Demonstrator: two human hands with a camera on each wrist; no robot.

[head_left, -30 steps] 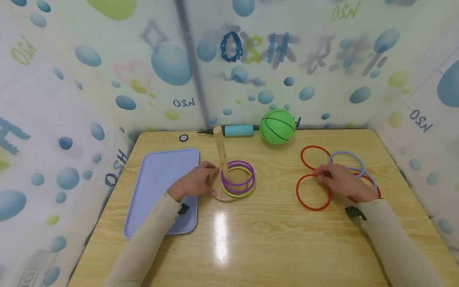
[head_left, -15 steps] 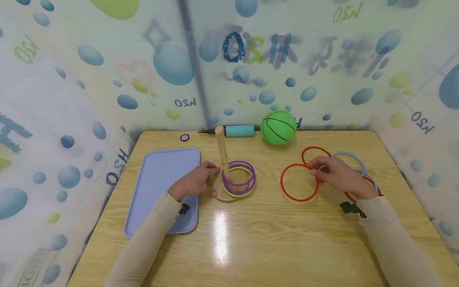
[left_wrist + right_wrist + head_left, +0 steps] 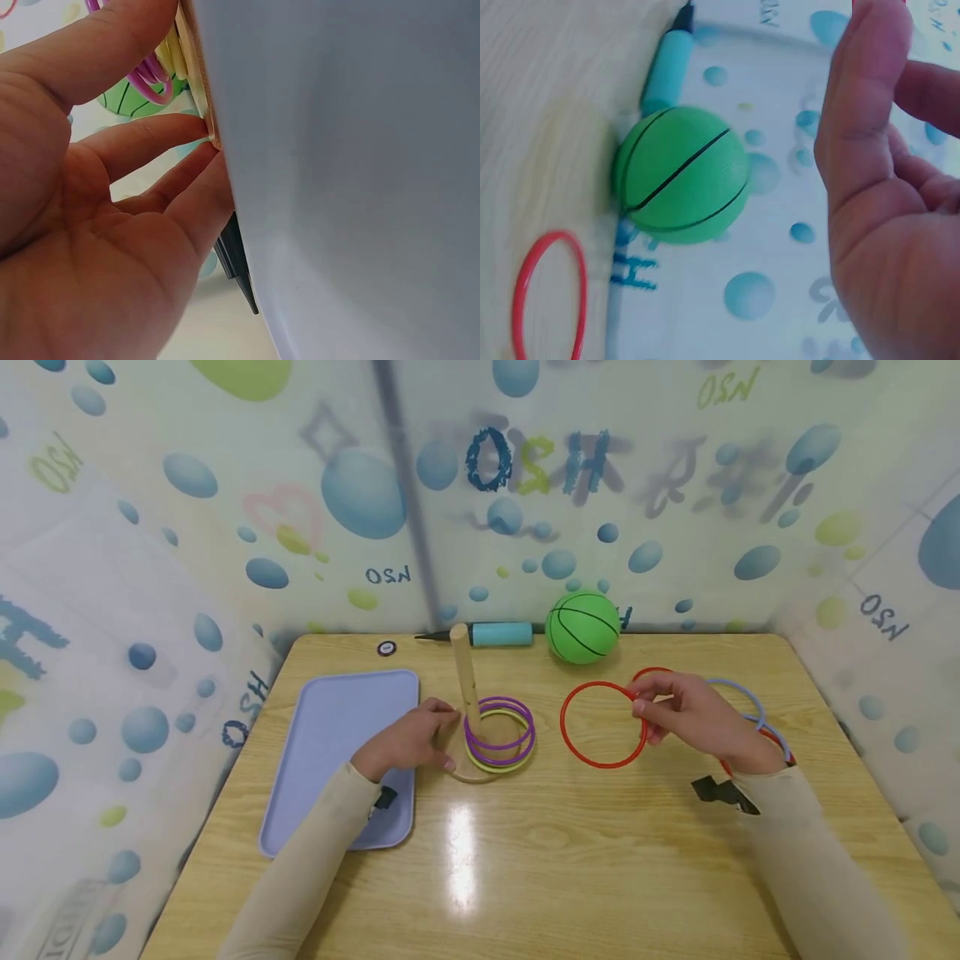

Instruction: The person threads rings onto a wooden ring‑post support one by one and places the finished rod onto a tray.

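Observation:
My right hand (image 3: 693,714) pinches a thin red ring (image 3: 603,766) between thumb and fingers, raised above the right-centre of the table. A wooden peg stand (image 3: 464,672) rises upright from a round base left of centre. Two purple rings (image 3: 532,722) and a yellow-green ring (image 3: 497,771) lie round its post, shifted to the right. At the base's left edge, my left hand (image 3: 405,742) grips with thumb in front and fingers behind; the left wrist view shows its fingertips (image 3: 196,127) against the wooden rim.
Red and blue rings (image 3: 738,685) lie overlapping at the right, partly hidden by the right hand. A lilac tray (image 3: 352,718) sits under the left forearm. Along the back wall are a green ball (image 3: 582,627), a blue pump (image 3: 502,633) and a small round disc (image 3: 386,648).
My right hand has taken a red ring from the group at the right, lifting it and carrying it left toward the stand. The left hand keeps its place on the base.

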